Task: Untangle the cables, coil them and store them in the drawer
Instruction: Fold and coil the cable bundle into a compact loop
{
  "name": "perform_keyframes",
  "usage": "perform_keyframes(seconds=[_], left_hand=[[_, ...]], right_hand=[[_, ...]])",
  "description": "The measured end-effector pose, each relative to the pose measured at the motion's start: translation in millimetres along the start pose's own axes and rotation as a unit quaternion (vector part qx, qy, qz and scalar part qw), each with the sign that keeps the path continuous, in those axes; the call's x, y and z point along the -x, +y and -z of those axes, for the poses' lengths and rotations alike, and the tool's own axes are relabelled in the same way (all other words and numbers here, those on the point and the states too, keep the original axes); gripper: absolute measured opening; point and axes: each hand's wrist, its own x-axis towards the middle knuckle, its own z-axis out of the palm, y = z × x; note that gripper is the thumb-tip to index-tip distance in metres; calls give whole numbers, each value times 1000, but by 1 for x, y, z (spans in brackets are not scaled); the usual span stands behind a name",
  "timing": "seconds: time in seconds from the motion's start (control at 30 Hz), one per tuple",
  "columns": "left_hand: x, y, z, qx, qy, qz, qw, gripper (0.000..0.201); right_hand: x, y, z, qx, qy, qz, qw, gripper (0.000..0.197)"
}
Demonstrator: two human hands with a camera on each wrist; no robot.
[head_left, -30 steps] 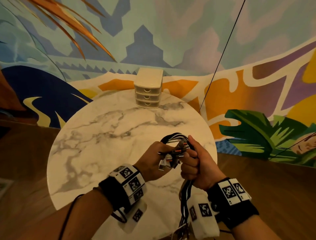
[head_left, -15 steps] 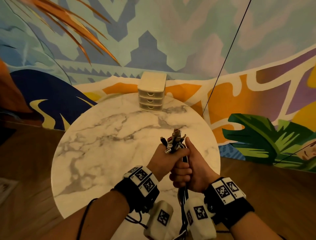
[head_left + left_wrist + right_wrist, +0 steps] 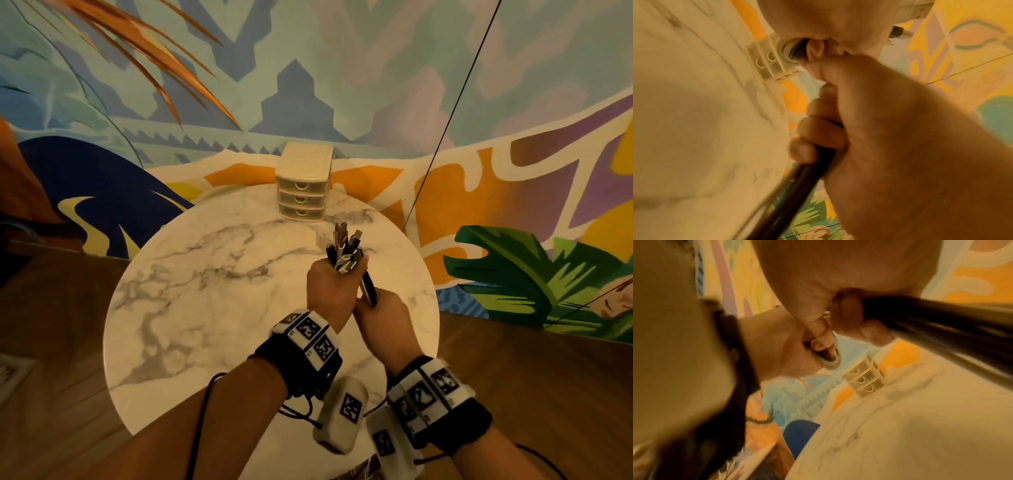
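A bundle of black and grey cables [image 3: 368, 289] stands upright over the round marble table [image 3: 212, 291]. My left hand [image 3: 327, 287] grips it just below the cluster of plug ends [image 3: 347, 248], which stick up out of the fist. My right hand [image 3: 382, 318] grips the same bundle lower down, and the rest hangs hidden behind my wrists. In the left wrist view the right hand [image 3: 900, 146] is wrapped around the black cables [image 3: 793, 191] below the left hand [image 3: 828, 21]. The right wrist view shows the cables [image 3: 941, 324] running out of the right hand [image 3: 828, 272].
A small cream three-drawer unit [image 3: 303, 185] stands at the table's far edge, all drawers closed; it also shows as the drawer unit [image 3: 766, 63] and the drawer unit [image 3: 865, 379]. A painted wall rises behind it. A thin black line [image 3: 445, 130] runs diagonally at the right. Wooden floor surrounds the table.
The plug ends have been gathered and turned upright out of the left fist. Both hands moved up and away from me, and the right hand slid lower along the bundle.
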Motion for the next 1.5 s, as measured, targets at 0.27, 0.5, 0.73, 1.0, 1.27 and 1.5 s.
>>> perform_keyframes(seconds=[0.27,0.5,0.73,1.0,1.27,1.5], left_hand=[[9,5,24,29,-282,-35,958,14],[4,9,28,66,-239,0,969,15],[1,9,3,-59,-53,-78,994,11],[6,19,24,24,-305,-47,951,20],[4,7,17,0,-291,-32,956,17],[0,-3,-18,-78,-57,-52,994,18]], right_hand=[[-5,-8,37,-337,-308,-146,877,45],[-6,-17,25,-298,-299,-148,894,40],[-4,-4,0,22,-22,77,997,8],[-9,-6,43,-259,-276,-114,919,46],[-10,3,37,-238,-280,-141,919,41],[-8,15,-1,14,19,73,997,9]])
